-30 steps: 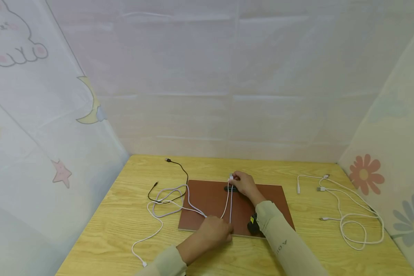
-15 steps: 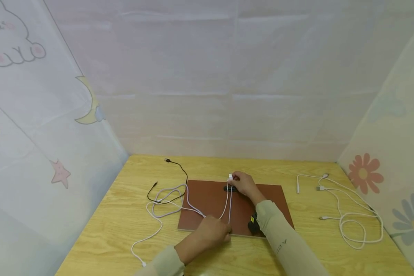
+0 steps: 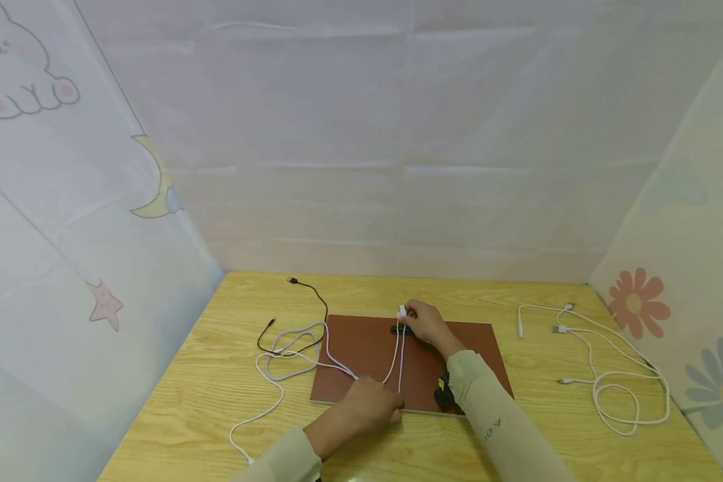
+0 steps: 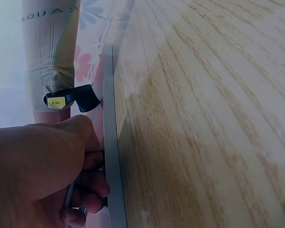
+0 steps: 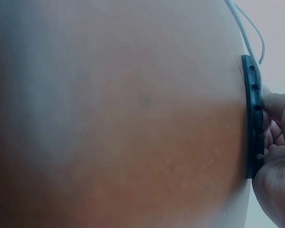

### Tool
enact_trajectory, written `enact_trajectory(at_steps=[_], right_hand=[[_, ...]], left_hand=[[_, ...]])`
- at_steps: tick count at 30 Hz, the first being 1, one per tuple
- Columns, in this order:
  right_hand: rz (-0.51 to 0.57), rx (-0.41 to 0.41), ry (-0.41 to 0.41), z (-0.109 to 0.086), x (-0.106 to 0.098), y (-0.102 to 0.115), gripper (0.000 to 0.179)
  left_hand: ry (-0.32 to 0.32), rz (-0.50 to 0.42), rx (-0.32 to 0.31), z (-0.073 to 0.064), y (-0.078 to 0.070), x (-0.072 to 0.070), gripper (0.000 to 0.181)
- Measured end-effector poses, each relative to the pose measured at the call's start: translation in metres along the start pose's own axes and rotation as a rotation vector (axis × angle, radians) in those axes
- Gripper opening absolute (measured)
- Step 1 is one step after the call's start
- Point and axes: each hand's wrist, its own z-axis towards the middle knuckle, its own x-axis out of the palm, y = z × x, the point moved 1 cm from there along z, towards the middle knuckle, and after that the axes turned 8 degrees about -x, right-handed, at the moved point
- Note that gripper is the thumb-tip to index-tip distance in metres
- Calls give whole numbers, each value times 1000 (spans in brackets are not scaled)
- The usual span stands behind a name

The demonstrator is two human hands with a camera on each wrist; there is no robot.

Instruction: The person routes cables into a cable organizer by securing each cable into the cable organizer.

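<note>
My right hand [image 3: 428, 323] pinches a white USB plug [image 3: 402, 310] at the far side of the brown board [image 3: 361, 338]. Just below that plug lies a black slotted cable holder [image 3: 401, 330], seen edge-on in the right wrist view as a dark strip [image 5: 254, 118] beside the fingers. A white cable [image 3: 394, 358] and a lavender cable [image 3: 401, 361] run from there toward my left hand [image 3: 364, 410]. That hand grips cable at the board's near edge; in the left wrist view its fingers curl round a strand [image 4: 69, 195]. Its grip on each strand is partly hidden.
Left of the board lie lavender cable loops [image 3: 277, 335], a black cable [image 3: 320, 294] and a white cable end [image 3: 250, 460]. More white cables [image 3: 632, 422] spread over the wooden table [image 3: 205, 402] at right. Patterned cloth walls [image 3: 313, 167] enclose the table.
My left hand has shifted very slightly left, and the strands beside it with it. The right hand keeps its pinch in nearly the same place.
</note>
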Motion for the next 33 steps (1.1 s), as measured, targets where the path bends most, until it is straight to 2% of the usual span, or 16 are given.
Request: enact_trajectory(at_steps=[5,10,18,28,33], right_hand=[[-20,-7,18,1,2,2,14],[-45,14,8,3,3,3,15],[-50,66,2,4,6,7,16],[-58,101,-14,5,7,10,21],[-41,107,-29,4,6,9,21]], left_hand=[[-12,-6,8,-1,1,0,16],[-37,6,30,-1,2,2,16],[-60,-34,39,1,5,8,12],[-9,-87,45,2,7,5,11],[-13,-107,68,2,8,6,11]])
